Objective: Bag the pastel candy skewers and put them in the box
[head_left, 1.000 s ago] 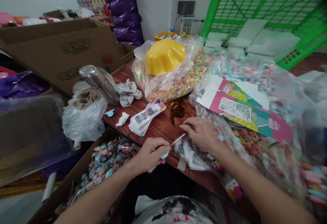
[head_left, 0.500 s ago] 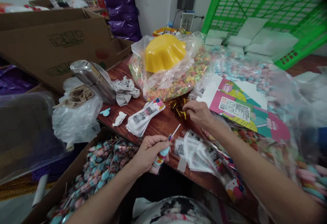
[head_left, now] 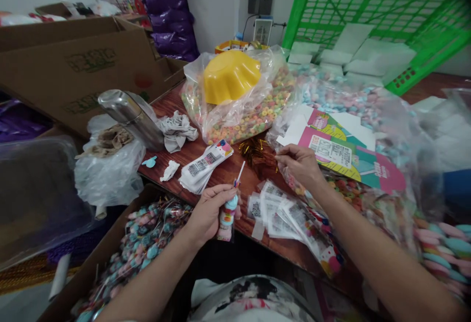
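Observation:
My left hand is closed around the gathered neck of a bagged marshmallow lollipop. Its white stick pokes up past my thumb, and the blue and pink candy hangs below in a clear wrapper. My right hand is pinched just right of a bunch of gold twist ties; a thin gold strand shows at its fingertips. Between my forearms, printed clear bags lie fanned on the table edge. A stack of similar printed bags lies beyond my left hand.
An open carton of finished lollipops stands below left. A steel flask leans beside crumpled plastic. Behind are a bag of ring-shaped candies with a yellow bowl on it, and a green crate. Printed cards lie at right.
My right hand has drawn away from the gold twist ties to the right, with a thin gold strand at its fingertips. The lollipop in my left hand now hangs more upright.

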The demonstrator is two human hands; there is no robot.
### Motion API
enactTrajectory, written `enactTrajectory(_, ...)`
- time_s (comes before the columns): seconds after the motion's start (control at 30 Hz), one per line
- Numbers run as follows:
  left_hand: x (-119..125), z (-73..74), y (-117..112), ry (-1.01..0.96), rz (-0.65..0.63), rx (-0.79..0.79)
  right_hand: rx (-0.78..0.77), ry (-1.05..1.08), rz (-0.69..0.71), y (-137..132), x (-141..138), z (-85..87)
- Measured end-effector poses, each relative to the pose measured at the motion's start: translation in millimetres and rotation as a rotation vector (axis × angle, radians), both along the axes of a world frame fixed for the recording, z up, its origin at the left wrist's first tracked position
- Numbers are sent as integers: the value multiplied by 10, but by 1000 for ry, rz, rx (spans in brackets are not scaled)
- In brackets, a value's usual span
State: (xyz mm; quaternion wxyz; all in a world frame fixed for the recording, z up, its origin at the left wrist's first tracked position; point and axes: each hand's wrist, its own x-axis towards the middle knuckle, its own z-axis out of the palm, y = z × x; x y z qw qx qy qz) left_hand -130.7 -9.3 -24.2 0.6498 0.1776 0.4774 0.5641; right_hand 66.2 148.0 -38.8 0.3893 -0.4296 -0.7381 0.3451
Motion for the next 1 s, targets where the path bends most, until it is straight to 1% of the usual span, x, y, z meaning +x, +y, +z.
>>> enactTrajectory(0.07, 50, 29, 58, -53, -37, 11, -56, 51, -4, 24, -17, -22)
enactTrajectory(0.17, 141, 76, 166, -108, -101, 38, -89, 81, -10, 21, -50, -42)
enactTrajectory(0.3, 270, 125, 258, -123, -60, 47, -71, 47, -29, -19, -46, -19)
enactTrajectory(0.47, 336, 132, 231, -125, -55, 33, -73, 22, -25, -39, 34, 51)
enactTrajectory(0.67, 286, 107, 189, -128, -51, 30, -167, 126, -9, 7, 80, -33)
enactTrajectory(0.73, 285, 96, 191, -126, -39, 28, -180, 162, 9, 17, 80, -32)
enactTrajectory(0.8, 295, 86, 193, -121, -32, 34, -180, 196, 43, 11, 79, 23)
enactTrajectory(0.9, 308, 72, 190, -129, -33, 47, -155, 240, 119, -13, 91, 169)
enactTrajectory(0.93, 307, 67, 188, -133, -28, 46, -117, 227, 139, -16, 101, 214)
enactTrajectory(1.0, 293, 55, 179, -136, -16, 46, -6, 129, 134, -11, 129, 262)
